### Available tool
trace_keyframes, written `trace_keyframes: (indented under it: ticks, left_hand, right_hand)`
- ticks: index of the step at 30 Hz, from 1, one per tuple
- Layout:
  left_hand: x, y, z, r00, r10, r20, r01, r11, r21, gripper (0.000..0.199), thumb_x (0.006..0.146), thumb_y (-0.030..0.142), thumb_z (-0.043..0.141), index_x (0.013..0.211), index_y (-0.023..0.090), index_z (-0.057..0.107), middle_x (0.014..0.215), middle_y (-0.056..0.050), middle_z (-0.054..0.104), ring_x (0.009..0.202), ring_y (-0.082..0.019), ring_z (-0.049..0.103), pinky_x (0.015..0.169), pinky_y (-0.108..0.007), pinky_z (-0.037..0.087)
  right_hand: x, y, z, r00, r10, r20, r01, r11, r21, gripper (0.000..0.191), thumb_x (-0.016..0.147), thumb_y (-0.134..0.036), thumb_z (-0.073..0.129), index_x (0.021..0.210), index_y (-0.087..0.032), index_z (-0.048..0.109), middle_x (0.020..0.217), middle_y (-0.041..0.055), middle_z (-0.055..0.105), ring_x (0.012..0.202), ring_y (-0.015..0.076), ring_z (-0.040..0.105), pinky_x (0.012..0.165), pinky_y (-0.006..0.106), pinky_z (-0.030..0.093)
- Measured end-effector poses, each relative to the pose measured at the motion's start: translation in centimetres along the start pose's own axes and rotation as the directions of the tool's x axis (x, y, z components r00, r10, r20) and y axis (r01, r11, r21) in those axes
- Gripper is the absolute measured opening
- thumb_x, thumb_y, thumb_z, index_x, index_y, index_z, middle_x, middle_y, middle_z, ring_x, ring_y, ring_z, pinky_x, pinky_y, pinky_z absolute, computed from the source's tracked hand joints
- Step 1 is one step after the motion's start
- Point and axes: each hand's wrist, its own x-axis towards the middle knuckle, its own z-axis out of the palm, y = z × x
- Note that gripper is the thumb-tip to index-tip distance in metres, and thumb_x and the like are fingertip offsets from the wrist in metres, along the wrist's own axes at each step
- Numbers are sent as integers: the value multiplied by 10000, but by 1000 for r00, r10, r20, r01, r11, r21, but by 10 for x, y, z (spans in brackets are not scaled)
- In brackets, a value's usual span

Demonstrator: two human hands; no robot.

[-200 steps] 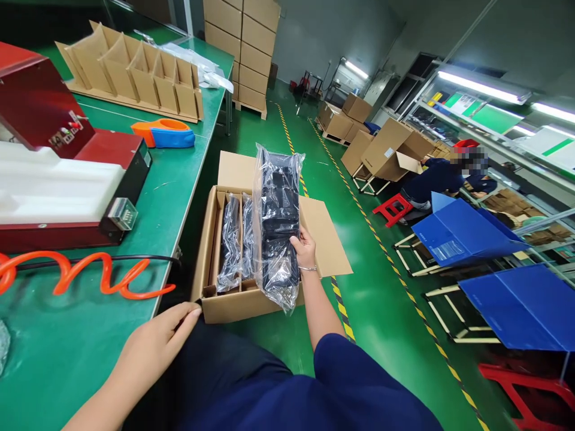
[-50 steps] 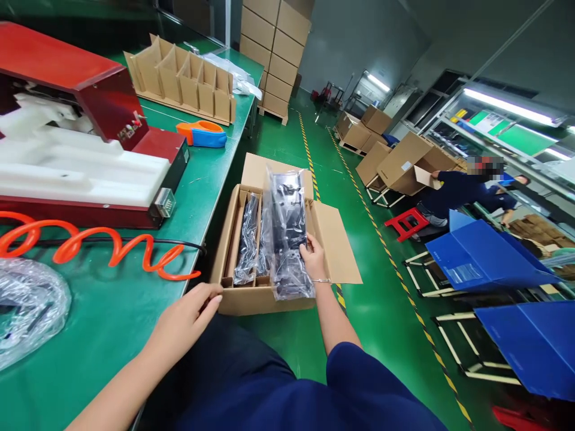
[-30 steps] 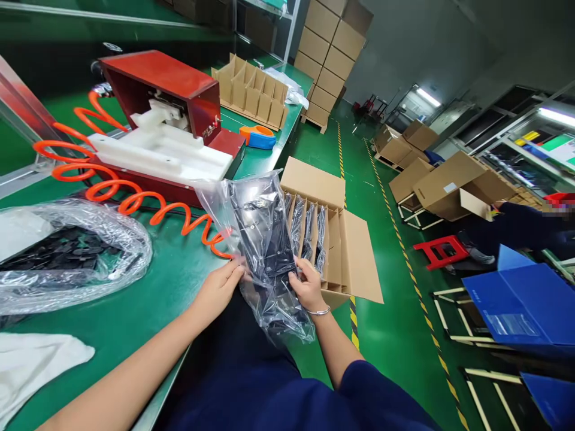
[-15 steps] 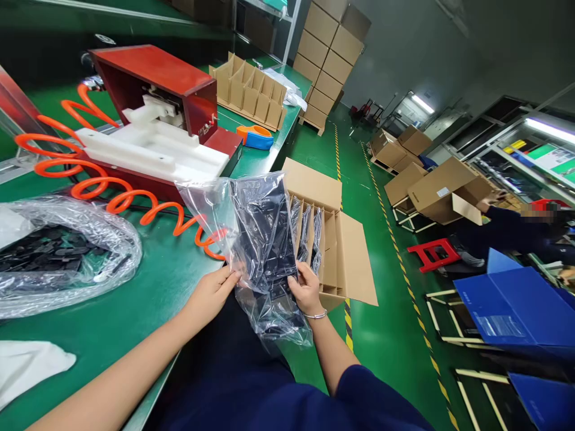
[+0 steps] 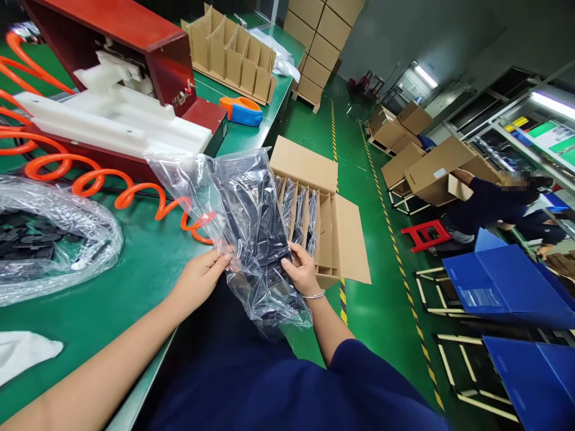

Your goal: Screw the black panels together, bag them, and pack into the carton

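Note:
A clear plastic bag (image 5: 254, 215) with a black part inside hangs between my hands, past the table's edge. My left hand (image 5: 204, 276) pinches the bag's left side. On the right side my right hand (image 5: 302, 272) grips the bag and the part through the film, thumb on top. Just beyond the bag stands an open carton (image 5: 353, 239) with cardboard dividers; several bagged dark parts (image 5: 299, 212) stand upright in its slots. The bag covers the carton's near left portion.
On the green table (image 5: 148, 257) are a red machine (image 5: 121, 24), an orange coiled hose (image 5: 130, 194), a plastic bag of black pieces (image 5: 27, 239) and a cardboard divider (image 5: 233, 57). A person (image 5: 489, 203) works at the right, near blue boxes (image 5: 503, 281).
The view has shifted, so the machine and table sit further left and higher. Both hands still hold the bag, which leans more to the left. The person at right has raised their upper body.

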Motion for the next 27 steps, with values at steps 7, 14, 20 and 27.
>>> trace_keyframes:
  ticks: [7, 14, 20, 27]
  left_hand:
    - [-1, -4, -1, 1000, -18, -1, 18, 1000, 1, 487, 814, 631, 461, 749, 214, 704, 863, -84, 773, 928, -290, 712, 985, -420, 556]
    - [0, -1, -4, 998, -47, 36, 47, 999, 3, 459, 837, 584, 440, 844, 227, 727, 789, -62, 757, 975, -278, 710, 972, -402, 571]
    - [-1, -2, -4, 998, -59, 38, 59, 998, 0, 477, 831, 615, 435, 789, 224, 705, 802, -64, 758, 979, -279, 704, 1033, -451, 540]
    - [-1, -3, -4, 997, -57, 44, 57, 998, 1, 516, 835, 664, 437, 783, 226, 706, 809, -66, 765, 1059, -289, 697, 1019, -418, 552]
  right_hand:
    - [5, -9, -4, 989, 128, 78, -137, 984, 117, 724, 741, -710, 732, 1278, -228, 678, 1245, 104, 706, 1149, 242, 681, 1039, 403, 557]
    - [11, -18, -4, 977, 163, 136, -190, 959, 212, 804, 698, -806, 703, 1253, -224, 689, 1221, 90, 738, 1182, 257, 683, 1057, 413, 548]
    - [10, -20, -5, 979, 150, 136, -172, 971, 164, 824, 711, -825, 669, 1272, -221, 677, 1211, 89, 740, 1190, 259, 679, 1079, 425, 534]
    - [11, -20, -5, 977, 162, 135, -184, 969, 167, 839, 698, -830, 676, 1274, -220, 676, 1226, 93, 738, 1184, 261, 684, 1074, 428, 541]
